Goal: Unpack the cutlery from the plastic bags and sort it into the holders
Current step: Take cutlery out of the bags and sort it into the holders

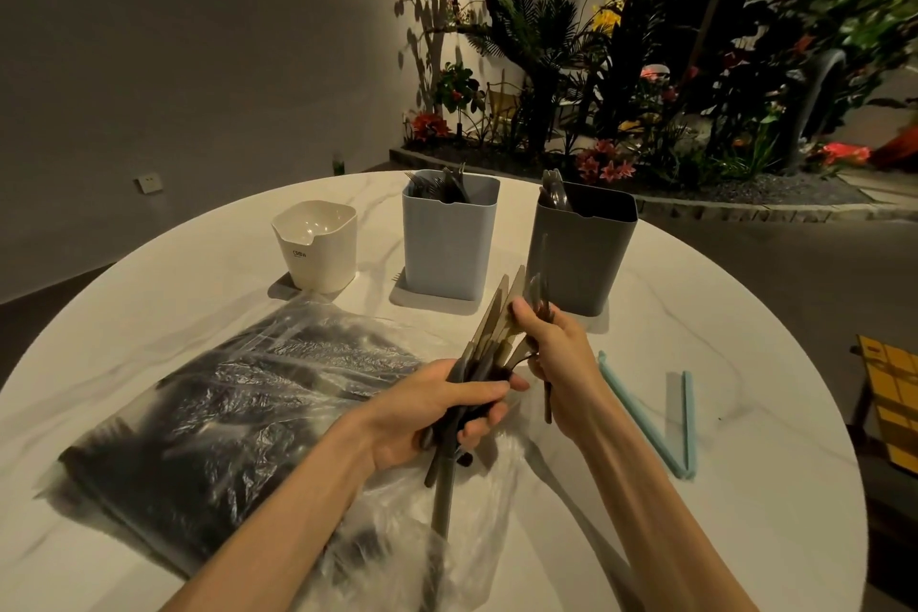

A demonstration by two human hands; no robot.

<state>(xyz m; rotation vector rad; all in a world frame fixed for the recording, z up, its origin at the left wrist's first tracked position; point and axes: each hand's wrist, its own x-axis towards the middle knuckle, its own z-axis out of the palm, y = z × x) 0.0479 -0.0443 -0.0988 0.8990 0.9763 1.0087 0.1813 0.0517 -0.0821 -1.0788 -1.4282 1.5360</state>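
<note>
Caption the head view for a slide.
Both hands, left and right, grip a cutlery bundle before three holders on a round table.

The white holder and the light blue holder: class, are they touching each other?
Apart. The head view shows a strip of bare table between the white holder and the light blue holder.

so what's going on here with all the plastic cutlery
A person is sorting cutlery at a round marble table. The left hand grips a mixed bundle of dark plastic cutlery, while the right hand pinches a few pieces pulled from it. The blue holder already has forks, the grey holder has spoons, and the white holder looks empty. A full plastic bag of cutlery lies to the left.
</note>
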